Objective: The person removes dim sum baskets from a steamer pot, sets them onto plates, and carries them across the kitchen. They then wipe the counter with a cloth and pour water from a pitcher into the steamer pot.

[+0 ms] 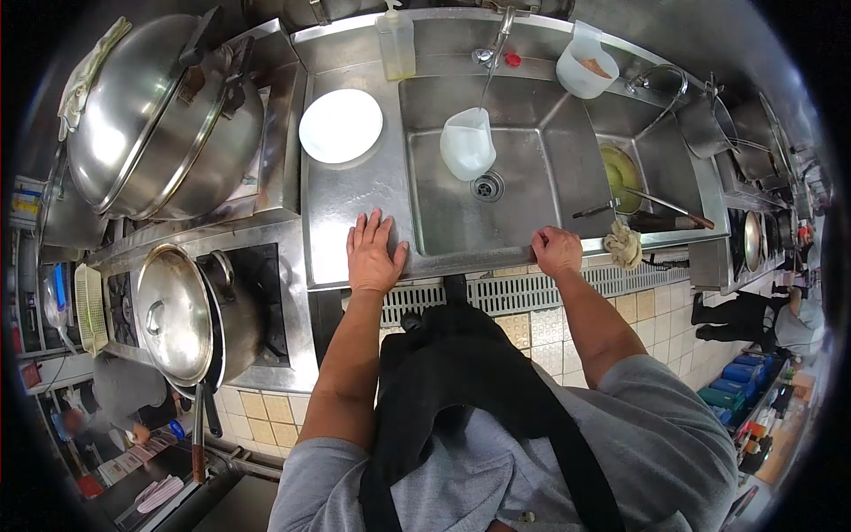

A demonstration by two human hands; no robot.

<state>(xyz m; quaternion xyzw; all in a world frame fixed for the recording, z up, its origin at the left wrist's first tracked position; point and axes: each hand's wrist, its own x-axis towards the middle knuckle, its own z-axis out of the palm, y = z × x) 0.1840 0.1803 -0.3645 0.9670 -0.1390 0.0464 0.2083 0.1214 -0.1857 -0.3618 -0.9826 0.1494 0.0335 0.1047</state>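
Note:
My left hand [372,254] lies flat, fingers spread, on the steel counter [341,204] just left of the sink basin [514,151]. My right hand [557,250] curls over the front rim of the sink, fingers closed on the edge. Inside the basin a translucent plastic jug [467,142] stands under the tap [496,40], with a thin stream of water running into it. The drain [487,186] sits just right of the jug. Neither hand holds any object.
A white plate [340,126] and a soap bottle [396,40] sit on the counter behind my left hand. Large lidded pots [160,115] [177,310] stand on the left. A rag [624,244] and ladles lie right of the sink. Other people work at both edges.

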